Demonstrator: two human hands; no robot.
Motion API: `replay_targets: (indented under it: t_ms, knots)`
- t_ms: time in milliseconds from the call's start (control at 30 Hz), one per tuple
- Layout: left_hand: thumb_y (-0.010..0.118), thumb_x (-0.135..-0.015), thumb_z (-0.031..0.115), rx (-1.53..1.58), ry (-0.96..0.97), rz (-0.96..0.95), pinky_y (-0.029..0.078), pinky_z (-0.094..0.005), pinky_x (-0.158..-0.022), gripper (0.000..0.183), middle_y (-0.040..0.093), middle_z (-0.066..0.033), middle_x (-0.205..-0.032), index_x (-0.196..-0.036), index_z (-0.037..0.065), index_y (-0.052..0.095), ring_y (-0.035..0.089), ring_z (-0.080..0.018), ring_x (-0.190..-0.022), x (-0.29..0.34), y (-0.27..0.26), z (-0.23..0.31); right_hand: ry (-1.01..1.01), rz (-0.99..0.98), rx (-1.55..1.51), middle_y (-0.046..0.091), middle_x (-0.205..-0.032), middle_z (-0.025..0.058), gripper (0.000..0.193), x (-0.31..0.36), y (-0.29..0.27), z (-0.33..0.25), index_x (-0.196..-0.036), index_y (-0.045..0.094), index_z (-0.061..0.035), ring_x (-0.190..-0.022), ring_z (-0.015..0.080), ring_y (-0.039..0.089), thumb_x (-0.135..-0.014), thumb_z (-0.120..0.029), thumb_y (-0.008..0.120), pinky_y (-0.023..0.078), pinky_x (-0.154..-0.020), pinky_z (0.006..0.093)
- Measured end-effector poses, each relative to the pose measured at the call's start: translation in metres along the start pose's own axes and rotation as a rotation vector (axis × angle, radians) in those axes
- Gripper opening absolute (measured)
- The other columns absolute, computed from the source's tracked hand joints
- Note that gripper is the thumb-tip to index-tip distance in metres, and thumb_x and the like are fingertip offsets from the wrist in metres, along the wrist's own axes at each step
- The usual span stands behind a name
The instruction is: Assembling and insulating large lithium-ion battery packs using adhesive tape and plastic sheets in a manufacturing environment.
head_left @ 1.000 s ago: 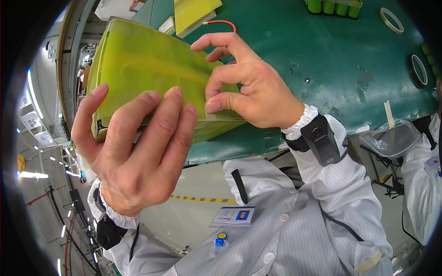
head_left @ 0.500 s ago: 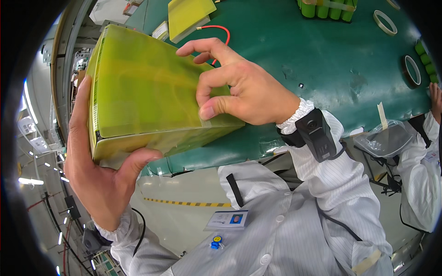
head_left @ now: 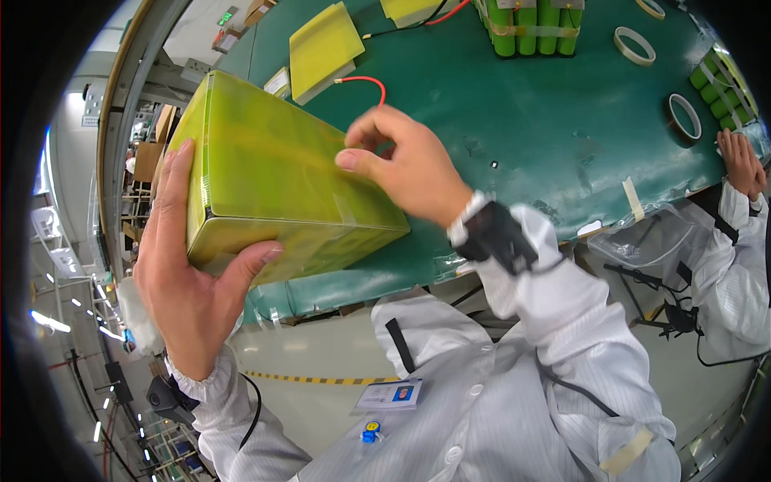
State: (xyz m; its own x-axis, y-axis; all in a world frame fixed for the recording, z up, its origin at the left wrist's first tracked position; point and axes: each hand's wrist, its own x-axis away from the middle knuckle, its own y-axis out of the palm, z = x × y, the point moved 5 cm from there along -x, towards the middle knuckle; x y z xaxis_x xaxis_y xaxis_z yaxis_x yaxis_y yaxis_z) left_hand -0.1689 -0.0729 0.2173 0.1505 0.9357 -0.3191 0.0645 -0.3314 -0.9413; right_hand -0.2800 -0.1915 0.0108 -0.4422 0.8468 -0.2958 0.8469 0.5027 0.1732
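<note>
A box-shaped pack (head_left: 269, 165) covered in yellow-green sheets stands at the left of the green table. My left hand (head_left: 189, 281) wraps its left end, fingers along the far-left side and thumb on the near face. A clear tape strip (head_left: 345, 210) lies over the pack's near right edge. Above the right part of the upper face is my right hand (head_left: 409, 165), its fingers curled and its thumb close to the index finger. Whether anything thin sits in that pinch cannot be made out.
Yellow sheets (head_left: 325, 48) and a red cable (head_left: 373, 80) lie behind the pack. Green cylindrical cells (head_left: 530, 28) stand at the back, with tape rolls (head_left: 634, 46) to their right. At the far right, a co-worker's hands (head_left: 740, 161) are by another group of green cells (head_left: 724, 88).
My right hand has moved from the pack's near edge farther over its upper face, and its fingers have curled in. My left hand keeps its hold. The whole view has shifted slightly.
</note>
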Motion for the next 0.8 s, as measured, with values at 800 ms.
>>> replay_targets:
  t_ms: [800]
  knots:
    - [0.078,-0.063,0.012,-0.035,0.045,0.076,0.042,-0.0449,-0.107,0.096,0.051,-0.0177,-0.148,-0.152,0.007,0.042,0.052,-0.0415,-0.13,0.009,0.009,-0.017,-0.352,0.128,0.473,0.06,-0.085,0.0154,0.025,0.06,0.04,-0.044,-0.088,0.062,0.0014,-0.087,0.0358,0.061,-0.078,-0.016,0.077,0.049,-0.075,0.0452]
